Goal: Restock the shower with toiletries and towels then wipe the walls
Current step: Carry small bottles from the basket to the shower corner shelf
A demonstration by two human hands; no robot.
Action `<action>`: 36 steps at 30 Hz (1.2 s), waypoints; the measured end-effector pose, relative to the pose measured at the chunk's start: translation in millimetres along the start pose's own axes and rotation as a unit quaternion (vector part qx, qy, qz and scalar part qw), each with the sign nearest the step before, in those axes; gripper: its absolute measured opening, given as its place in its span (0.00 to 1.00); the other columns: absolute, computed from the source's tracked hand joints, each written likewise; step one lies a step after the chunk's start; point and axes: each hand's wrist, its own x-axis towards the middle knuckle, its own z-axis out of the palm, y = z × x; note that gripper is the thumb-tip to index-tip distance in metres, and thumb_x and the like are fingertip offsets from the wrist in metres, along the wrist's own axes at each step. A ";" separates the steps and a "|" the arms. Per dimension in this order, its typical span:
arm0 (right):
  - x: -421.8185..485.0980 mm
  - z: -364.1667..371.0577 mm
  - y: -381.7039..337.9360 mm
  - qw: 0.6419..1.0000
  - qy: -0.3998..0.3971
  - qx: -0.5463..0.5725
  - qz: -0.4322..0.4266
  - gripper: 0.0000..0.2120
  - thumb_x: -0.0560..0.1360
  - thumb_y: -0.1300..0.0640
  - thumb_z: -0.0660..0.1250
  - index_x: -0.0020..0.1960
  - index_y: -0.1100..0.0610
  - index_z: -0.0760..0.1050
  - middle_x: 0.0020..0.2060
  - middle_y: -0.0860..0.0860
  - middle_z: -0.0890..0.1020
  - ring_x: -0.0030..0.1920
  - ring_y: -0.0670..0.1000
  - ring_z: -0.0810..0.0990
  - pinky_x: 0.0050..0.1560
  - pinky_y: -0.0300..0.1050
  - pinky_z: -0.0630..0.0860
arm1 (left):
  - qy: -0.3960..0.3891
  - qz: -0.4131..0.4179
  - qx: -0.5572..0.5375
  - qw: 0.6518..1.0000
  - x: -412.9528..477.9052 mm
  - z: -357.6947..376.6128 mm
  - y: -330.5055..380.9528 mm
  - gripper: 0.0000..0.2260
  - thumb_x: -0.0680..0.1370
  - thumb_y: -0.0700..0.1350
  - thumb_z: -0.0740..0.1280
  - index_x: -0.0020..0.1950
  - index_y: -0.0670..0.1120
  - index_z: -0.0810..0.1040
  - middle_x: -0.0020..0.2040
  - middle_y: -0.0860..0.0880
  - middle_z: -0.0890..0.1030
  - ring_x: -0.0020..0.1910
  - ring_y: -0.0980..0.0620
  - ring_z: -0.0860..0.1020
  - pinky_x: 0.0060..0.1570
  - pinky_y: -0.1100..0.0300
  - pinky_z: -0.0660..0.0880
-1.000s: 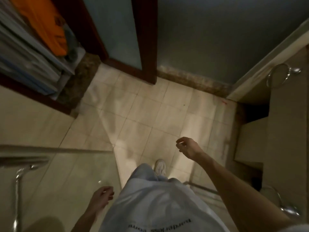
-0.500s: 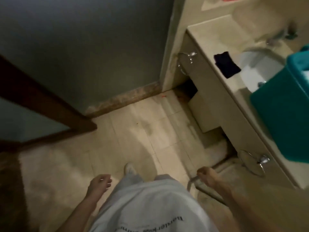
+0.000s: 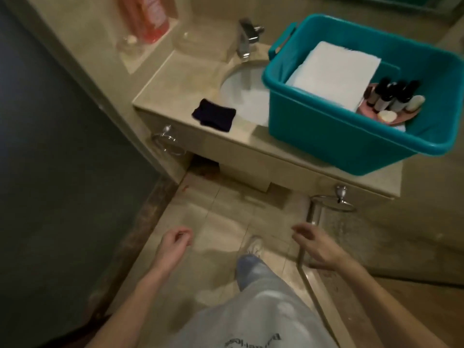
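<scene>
Towel (image 3: 334, 75): folded white, in teal tub (image 3: 326, 136)
Left hand (image 3: 173, 246): loosely curled, holding nothing
Right hand (image 3: 317, 243): fingers spread, holding nothing

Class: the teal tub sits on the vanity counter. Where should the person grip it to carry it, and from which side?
Probably with both hands at the short ends of the teal tub: the left end has a moulded handle under the rim. The tub is broad and loaded with a folded white towel and small bottles, so keep it level.
</scene>
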 end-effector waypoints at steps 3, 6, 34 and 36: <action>16.0 -60.8 -56.2 0.991 0.092 0.044 -0.087 0.13 0.79 0.51 0.67 0.63 0.49 0.78 0.54 0.43 0.83 0.53 0.41 0.82 0.56 0.38 0.77 | -0.033 0.097 0.045 0.994 19.2 24.9 80.9 0.07 0.81 0.43 0.67 0.58 0.51 0.80 0.53 0.52 0.83 0.55 0.55 0.81 0.51 0.67 0.76; 22.1 -123.1 -109.4 0.958 0.209 0.094 -0.175 0.10 0.79 0.55 0.68 0.60 0.50 0.80 0.51 0.42 0.84 0.52 0.42 0.82 0.54 0.34 0.76 | -0.052 0.212 0.073 0.973 35.9 52.8 165.2 0.10 0.81 0.41 0.68 0.62 0.49 0.79 0.54 0.54 0.83 0.54 0.58 0.81 0.53 0.68 0.77; 152.9 -295.3 -106.6 0.859 0.479 -0.004 0.181 0.15 0.75 0.48 0.66 0.62 0.45 0.73 0.57 0.43 0.80 0.50 0.51 0.81 0.47 0.51 0.78 | -0.342 0.510 0.329 0.718 198.1 350.8 509.7 0.15 0.77 0.54 0.66 0.64 0.57 0.74 0.58 0.55 0.81 0.56 0.54 0.78 0.58 0.50 0.77; 160.2 -294.8 -105.5 0.857 0.480 -0.016 0.186 0.16 0.75 0.47 0.66 0.62 0.45 0.73 0.58 0.44 0.79 0.48 0.53 0.82 0.45 0.53 0.79 | -0.349 0.510 0.324 0.716 203.4 358.8 508.2 0.16 0.77 0.56 0.66 0.64 0.60 0.74 0.56 0.56 0.82 0.54 0.54 0.78 0.56 0.51 0.77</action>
